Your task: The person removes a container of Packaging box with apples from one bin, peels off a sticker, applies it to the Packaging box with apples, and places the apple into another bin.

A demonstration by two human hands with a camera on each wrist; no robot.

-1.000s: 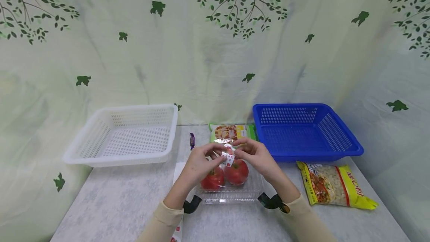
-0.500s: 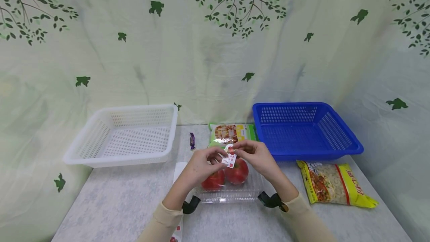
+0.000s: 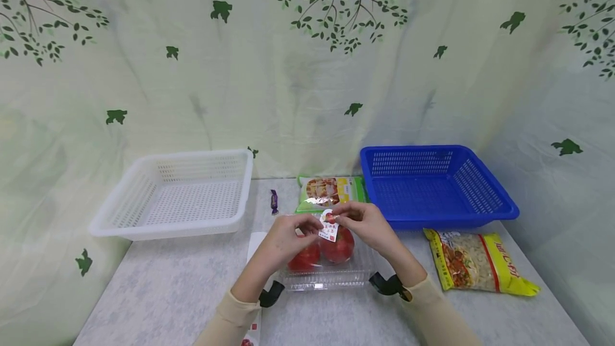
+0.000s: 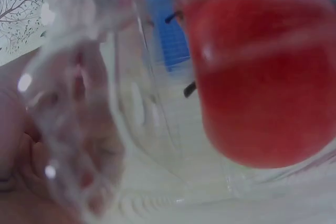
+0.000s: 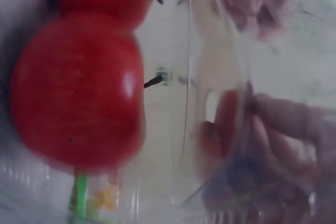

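Note:
A clear plastic clamshell box with two red tomatoes lies on the table in front of me. Above it both hands hold a small white and red label. My left hand pinches its left edge with curled fingers. My right hand pinches its top between thumb and forefinger. In the left wrist view a blurred tomato shows through the clear plastic, with fingers at the left. The right wrist view shows both tomatoes and blurred fingers behind the plastic.
A white basket stands at the back left and a blue basket at the back right. Between them lie a green snack bag and a purple candy. A yellow bag lies at the right. A white packet lies under my left forearm.
Both hands have drifted slightly up and away from me with the label, which has turned a little between the fingers. The box and tomatoes have not moved.

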